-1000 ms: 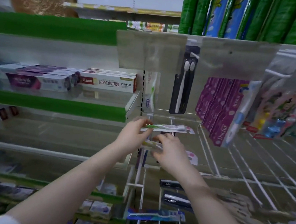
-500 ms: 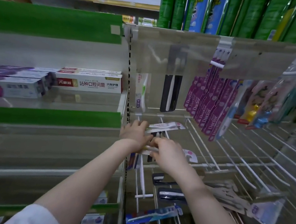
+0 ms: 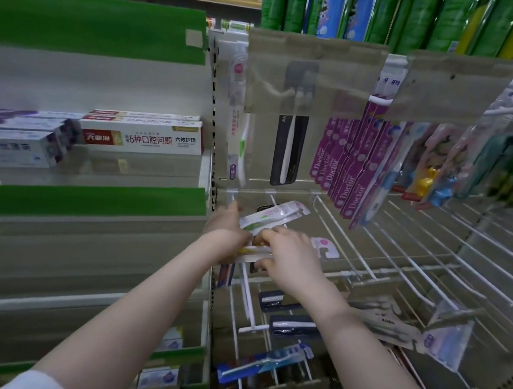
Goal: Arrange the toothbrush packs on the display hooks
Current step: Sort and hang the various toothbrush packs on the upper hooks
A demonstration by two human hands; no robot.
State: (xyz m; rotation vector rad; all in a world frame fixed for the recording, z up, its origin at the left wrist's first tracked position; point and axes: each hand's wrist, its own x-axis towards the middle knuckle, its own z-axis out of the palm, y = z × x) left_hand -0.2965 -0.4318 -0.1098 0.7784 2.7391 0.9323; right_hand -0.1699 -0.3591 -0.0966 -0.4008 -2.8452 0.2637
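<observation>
the left hand (image 3: 226, 232) curls around the near ends of two toothbrush packs, a green-handled pack (image 3: 273, 216) above a yellow-handled pack (image 3: 255, 253), at the left edge of the wire hook rack (image 3: 344, 236). the right hand (image 3: 290, 255) pinches the yellow-handled pack with bent fingers. purple packs (image 3: 351, 172) hang at the rack's top edge.
</observation>
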